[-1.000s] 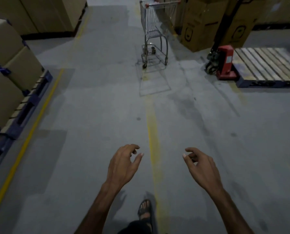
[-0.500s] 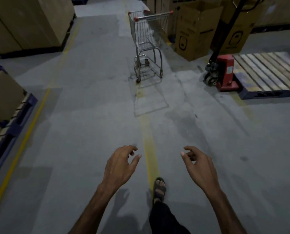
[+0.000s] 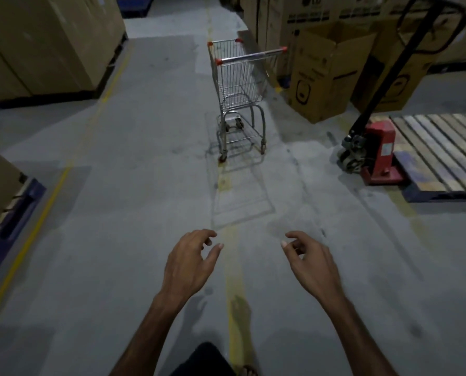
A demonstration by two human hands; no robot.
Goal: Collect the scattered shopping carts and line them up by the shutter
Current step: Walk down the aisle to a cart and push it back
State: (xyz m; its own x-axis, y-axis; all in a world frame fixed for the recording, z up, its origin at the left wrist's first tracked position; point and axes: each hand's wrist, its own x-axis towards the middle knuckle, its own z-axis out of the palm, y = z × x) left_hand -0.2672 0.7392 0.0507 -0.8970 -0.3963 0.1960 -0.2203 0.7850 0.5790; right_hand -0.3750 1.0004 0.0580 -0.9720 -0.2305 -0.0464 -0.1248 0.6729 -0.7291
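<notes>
One shopping cart [image 3: 240,99] stands alone on the grey floor [image 3: 118,213], astride the faded yellow centre line [image 3: 236,289], its red-capped handle bar facing the camera. Landmark for all positions: this cart.

Writing: the tall cartons behind and right of the cart carry "LG" print [image 3: 312,0] near their top edge; the smaller text under it is too blurred to read. The open brown carton [image 3: 324,74] just right of the cart shows a rounded-square appliance pictogram; its small lettering is unreadable.

Right of the cart: a red pallet jack [image 3: 378,153] with a black tiller, its forks under a slatted wooden pallet [image 3: 441,156]. Left of the cart, well apart: stacked brown cartons [image 3: 44,42] and a blue pallet [image 3: 17,207].

Hands: left hand [image 3: 191,264] and right hand [image 3: 312,264] hover in front of the cart, well short of it, fingers loosely curled, thumbs apart from fingers, gripping nothing.

Change against the frame half a second back: the cart appears larger and nearer, the sandalled foot [image 3: 246,371] has dropped to the bottom edge, and the hand posture is unchanged.
</notes>
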